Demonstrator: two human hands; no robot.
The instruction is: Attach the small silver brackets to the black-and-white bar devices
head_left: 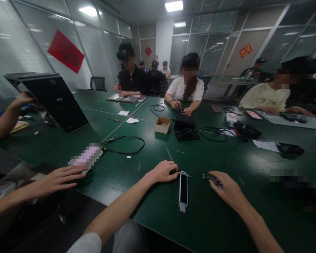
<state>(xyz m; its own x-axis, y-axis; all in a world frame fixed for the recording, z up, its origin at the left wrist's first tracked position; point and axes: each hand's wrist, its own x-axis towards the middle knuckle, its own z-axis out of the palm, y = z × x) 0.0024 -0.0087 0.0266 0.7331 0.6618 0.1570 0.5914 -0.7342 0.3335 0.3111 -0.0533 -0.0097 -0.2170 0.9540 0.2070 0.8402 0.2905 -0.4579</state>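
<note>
My left hand (165, 171) rests on the green table with its fingers curled down; what they hold, if anything, is hidden. Just right of its fingertips lies a slim device (183, 189) with a black face, a pale frame and a light tab at its near end. A thin metallic piece (185, 174) shows at the far end of the device, close to those fingertips. My right hand (225, 186) is closed over a small dark, shiny object (214, 181) whose kind I cannot make out. Small bright bits stick out past its fingers.
At left, a neighbour's hand (59, 179) touches a blurred pink item (86, 156); another hand (23, 100) steadies a black HP computer panel (56, 102). Ahead are a looped cable (144, 144), a small box (162, 125) and a black device (184, 123). Several people sit around.
</note>
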